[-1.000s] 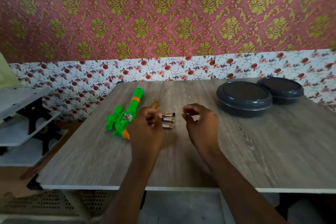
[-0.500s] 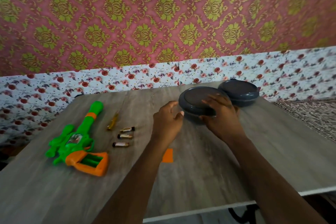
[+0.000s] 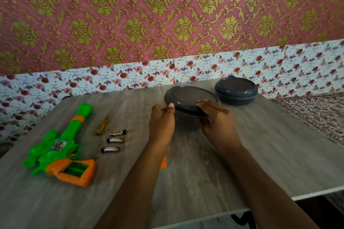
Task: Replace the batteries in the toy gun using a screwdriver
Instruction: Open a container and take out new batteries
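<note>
While left hand (image 3: 162, 124) and right hand (image 3: 217, 122) grasp one of two containers (image 3: 189, 98), three batteries (image 3: 115, 140), one screwdriver (image 3: 102, 126), one toy gun (image 3: 61, 147)

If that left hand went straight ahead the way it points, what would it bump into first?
The nearer grey container. The left hand points at its left side and is at or almost at the lid rim; blur hides any contact.

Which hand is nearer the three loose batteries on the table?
Left. The left hand is at the left side of the near container, to the right of the batteries. The right hand holds that container's right side, farther from them.
</note>
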